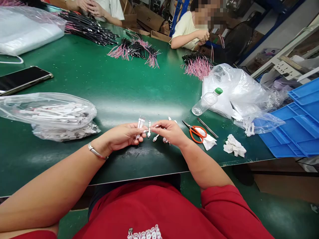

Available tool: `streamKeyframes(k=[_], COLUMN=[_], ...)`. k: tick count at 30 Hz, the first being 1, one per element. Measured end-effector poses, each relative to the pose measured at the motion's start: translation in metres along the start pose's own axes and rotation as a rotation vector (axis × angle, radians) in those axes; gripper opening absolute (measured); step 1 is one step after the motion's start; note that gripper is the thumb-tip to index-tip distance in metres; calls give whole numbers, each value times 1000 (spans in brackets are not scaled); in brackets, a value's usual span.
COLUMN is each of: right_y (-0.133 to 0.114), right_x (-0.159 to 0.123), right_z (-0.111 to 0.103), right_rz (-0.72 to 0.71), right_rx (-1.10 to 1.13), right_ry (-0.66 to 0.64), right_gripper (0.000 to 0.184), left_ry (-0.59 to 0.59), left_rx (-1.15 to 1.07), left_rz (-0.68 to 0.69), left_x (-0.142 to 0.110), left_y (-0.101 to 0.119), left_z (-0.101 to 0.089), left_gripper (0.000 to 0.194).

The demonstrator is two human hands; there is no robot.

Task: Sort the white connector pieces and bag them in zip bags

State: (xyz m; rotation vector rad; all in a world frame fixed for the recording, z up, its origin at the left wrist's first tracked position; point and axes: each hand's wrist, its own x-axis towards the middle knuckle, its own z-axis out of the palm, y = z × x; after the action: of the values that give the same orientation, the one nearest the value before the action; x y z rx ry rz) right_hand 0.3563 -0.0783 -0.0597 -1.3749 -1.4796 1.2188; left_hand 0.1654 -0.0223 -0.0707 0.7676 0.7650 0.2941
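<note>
My left hand (124, 135) is closed around a small bunch of short white cables (140, 123) with plug ends, held upright between thumb and fingers. Close beside it, my right hand (171, 132) pinches what looks like a thin white cable end between thumb and forefinger, near the left fingertips. One short white cable with a plug (149, 134) shows in the gap between the hands. More loose white cables (156, 137) lie on the green table under and around my right hand, partly hidden by it.
Orange-handled scissors (198, 133), a metal strip (208, 127), crumpled tissue (234, 146) and a bottle (206, 101) lie right. A bag of white cables (62, 116) and a phone (23, 79) lie left. Pink-black wire bundles (139, 49) and two people are across the table (119, 84).
</note>
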Motion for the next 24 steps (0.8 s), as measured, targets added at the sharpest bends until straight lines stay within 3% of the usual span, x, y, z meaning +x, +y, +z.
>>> streamKeyframes(k=[4,7,10,12,15,17,19,22,24], right_y=[5,10,13,14,13,12,13,16,15], right_x=[6,15,23,26,27,27,27,27,26], right_z=[7,8,6,7,13,17,18,16,14], right_rz=[130,152,70,46,73,79,58,22,50], right_rx=[144,45,-371,-711,-968,-979,-939,-726,-401], right_ry=[51,94,197,223,134,44,11,126,207], right_gripper=[24,35,41,32,15,8,14,18,20], left_ry=[-53,-50,10,40,35,14,3,60,107], left_rx=[18,-8,-56,-77,-104,-123,-138,-125,-87], left_rz=[-14,-25,-16,4,22,24,27,51,80], left_x=[1,2,2,2,3,3,4,5,6], left_y=[-2,-2,0,2,4,4,4,2,-1], left_z=[2,2,3,3,4,3,2,0,0], left_gripper=[16,14,15,18,28,40,47,31,14])
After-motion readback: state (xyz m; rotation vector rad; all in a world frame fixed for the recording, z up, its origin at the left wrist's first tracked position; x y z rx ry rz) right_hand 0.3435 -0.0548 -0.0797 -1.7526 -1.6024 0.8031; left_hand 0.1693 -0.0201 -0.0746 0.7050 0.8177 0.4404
